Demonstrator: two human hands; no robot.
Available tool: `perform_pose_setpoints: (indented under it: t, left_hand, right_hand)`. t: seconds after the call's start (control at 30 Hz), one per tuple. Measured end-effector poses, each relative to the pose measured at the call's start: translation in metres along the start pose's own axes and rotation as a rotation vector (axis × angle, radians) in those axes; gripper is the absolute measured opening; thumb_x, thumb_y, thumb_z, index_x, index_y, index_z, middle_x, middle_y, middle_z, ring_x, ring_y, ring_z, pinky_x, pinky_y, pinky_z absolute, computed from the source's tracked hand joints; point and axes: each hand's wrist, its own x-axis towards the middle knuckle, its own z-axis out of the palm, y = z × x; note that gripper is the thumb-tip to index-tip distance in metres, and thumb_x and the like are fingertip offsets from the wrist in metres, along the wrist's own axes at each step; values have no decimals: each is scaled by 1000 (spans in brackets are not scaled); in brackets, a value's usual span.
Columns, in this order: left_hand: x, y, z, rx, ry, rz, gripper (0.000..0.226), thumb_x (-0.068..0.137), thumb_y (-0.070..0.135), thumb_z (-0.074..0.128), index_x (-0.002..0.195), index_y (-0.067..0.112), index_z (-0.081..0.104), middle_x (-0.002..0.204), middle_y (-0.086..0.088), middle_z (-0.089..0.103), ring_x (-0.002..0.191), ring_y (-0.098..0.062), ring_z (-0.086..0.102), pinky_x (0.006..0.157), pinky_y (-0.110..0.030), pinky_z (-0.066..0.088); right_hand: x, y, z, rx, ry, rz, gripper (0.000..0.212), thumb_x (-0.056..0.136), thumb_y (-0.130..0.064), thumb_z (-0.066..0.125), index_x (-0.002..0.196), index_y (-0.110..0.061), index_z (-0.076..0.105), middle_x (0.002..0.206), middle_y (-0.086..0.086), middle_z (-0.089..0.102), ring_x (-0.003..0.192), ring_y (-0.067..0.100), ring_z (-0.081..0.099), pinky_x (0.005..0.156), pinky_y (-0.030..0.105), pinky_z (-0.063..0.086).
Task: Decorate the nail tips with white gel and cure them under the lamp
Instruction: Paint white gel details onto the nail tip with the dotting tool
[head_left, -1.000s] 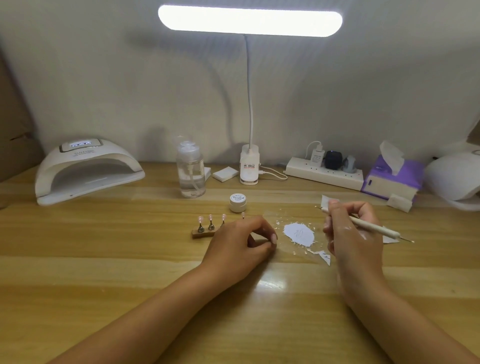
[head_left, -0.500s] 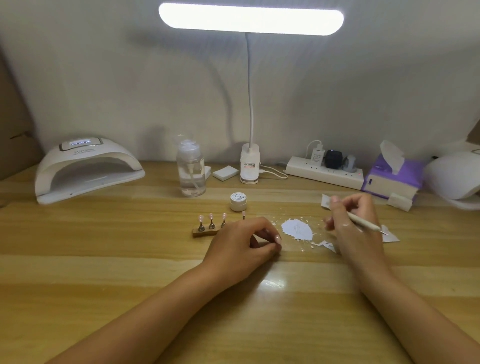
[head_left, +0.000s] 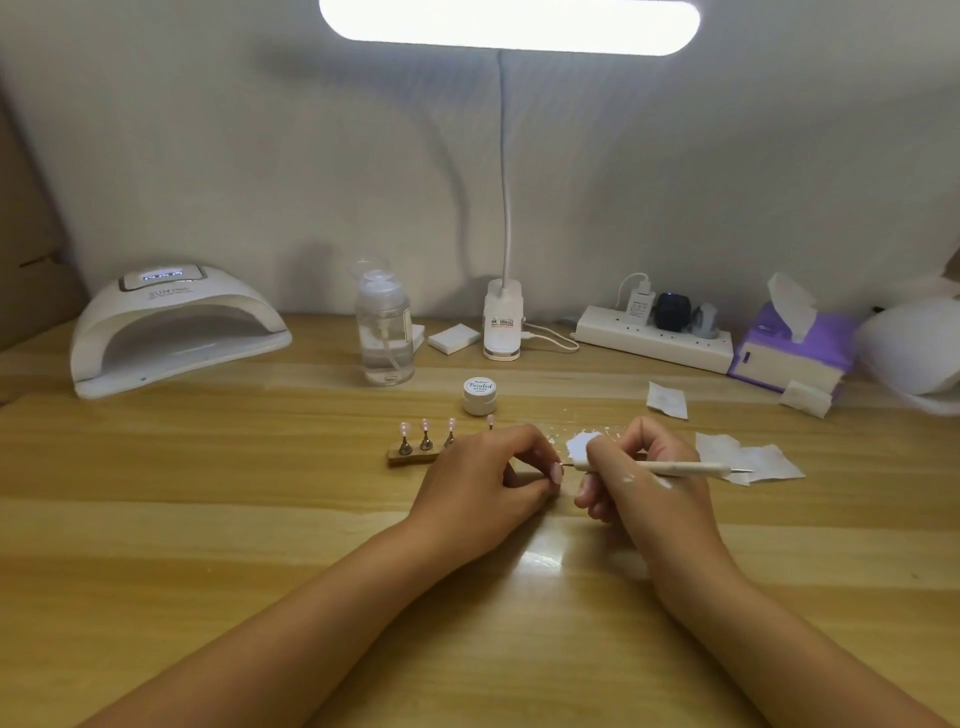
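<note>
Head view: our right hand (head_left: 649, 488) has its fingers (head_left: 605, 457) curled tight round a slim white pen tool (head_left: 680, 468). The tool lies almost level, and its fine metal point aims left, just short of our left forefinger's nail. White smears mark the back of this hand.

Our left hand (head_left: 483, 483) rests on the wooden table (head_left: 208, 519) with its fingers (head_left: 540, 457) curled and thumb and forefinger drawn together. We cannot tell whether they pinch anything, since the gap between them is hidden.

Just behind our right fingers a patch of white gel (head_left: 579, 446) lies spread on the table. Beside our left knuckles stands a small wooden holder (head_left: 410, 457) carrying pink nail tips (head_left: 425, 426) upright on little stands, and a fourth tip shows just above the hand.

Behind these sits the lidded gel jar (head_left: 479, 395). The curing lamp (head_left: 171, 332) stands well apart at the far left, its opening facing us. Crumpled wipes (head_left: 748, 460) lie near the tool's rear end.
</note>
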Motion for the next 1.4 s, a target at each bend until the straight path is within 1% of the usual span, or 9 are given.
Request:
perform_pose_setpoints:
  t: [0.13,0.23,0.33,0.4,0.77,1.07,1.2,1.27,1.4]
  left_hand:
    - [1,0,0,15,9,1,26,81,24,72,72,45,58,82,30,65,59,0,59,58,-20,36]
    - [0,0,0,16,5,8,27,80,23,71,71,44,57,79,33,63,58,0,58,56,-18,33]
    - [1,0,0,11,9,20,28,80,23,72,70,44,57,78,34,63,57,1,58,54,-12,30]
    - [1,0,0,5,11,25,28,80,23,72,70,44,57,80,33,64,57,2,58,54,-11,30]
    - [0,0,-1,-1,7,29,25,79,21,71,73,42,59,83,30,65,58,1,58,54,-12,30]
    - [0,1,-1,9,5,22,24,79,21,71,73,42,60,79,28,65,60,0,60,57,-17,34]
    - [0,1,-2,12,-2,21,25,79,21,71,72,42,60,74,31,62,59,1,59,56,-17,32]
    - [0,1,-1,5,-4,18,22,78,20,71,73,39,61,74,30,63,57,-1,58,56,-19,33]
    - [0,1,-1,-7,-6,14,19,79,20,71,74,36,63,72,30,62,56,-1,57,57,-20,33]
  right_hand:
    - [1,2,2,5,-12,-12,21,82,-5,63,69,-10,47,54,16,65,43,12,56,44,19,45]
    - [1,3,3,12,-19,-14,23,83,-4,62,68,-10,45,53,17,65,43,12,56,44,18,45]
    - [1,2,3,11,-23,-17,25,84,-2,62,67,-10,44,52,17,64,42,12,55,44,19,45]
    - [1,2,2,9,-26,-19,25,84,-2,62,68,-10,44,53,17,64,42,13,55,44,19,45]
    - [1,4,1,8,-23,-24,22,85,-3,62,70,-9,46,53,15,66,42,11,57,44,18,45]
    - [0,4,1,-8,-33,-35,23,84,-3,62,69,-9,46,53,16,65,43,12,57,45,19,46]
    - [2,5,0,5,-28,-36,21,84,-3,61,70,-8,46,52,15,65,42,11,56,44,18,45]
    - [2,6,0,-19,-33,-47,23,82,-7,64,69,-9,46,53,15,65,43,12,56,44,19,45]
    - [1,5,1,-46,-24,-37,20,67,-23,61,67,-13,44,54,15,66,43,14,55,45,20,44]
